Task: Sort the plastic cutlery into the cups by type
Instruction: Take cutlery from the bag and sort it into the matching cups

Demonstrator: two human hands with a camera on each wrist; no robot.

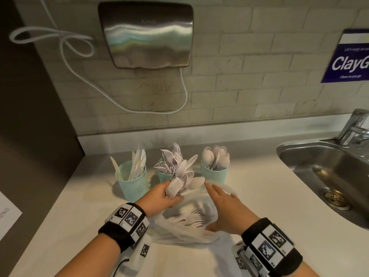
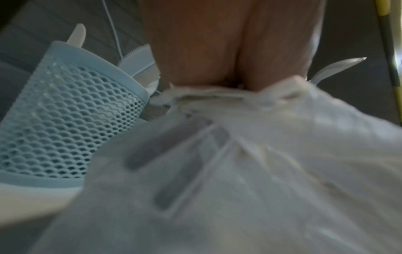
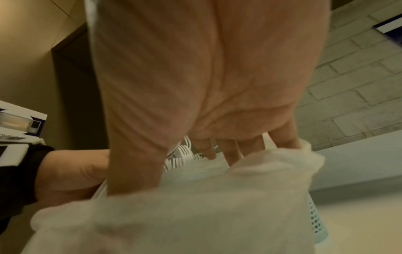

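A mixed bundle of white plastic forks and spoons (image 1: pixel 180 183) is gripped by the curled fingers of the left hand (image 1: pixel 162 195), just in front of the middle mesh cup of forks (image 1: pixel 165 173). The right hand (image 1: pixel 225 206) is laid with straight fingers on the clear plastic bag (image 1: pixel 185 232), in which more forks are seen, on the bench (image 1: pixel 259 196). Knives are held by the left cup (image 1: pixel 132 183) and spoons by the right cup (image 1: pixel 214 174).

White counter (image 1: pixel 259 206): three mesh cups (image 1: pixel 133 184), plastic bag (image 1: pixel 185 230), paper (image 1: pixel 8 216) at left edge.
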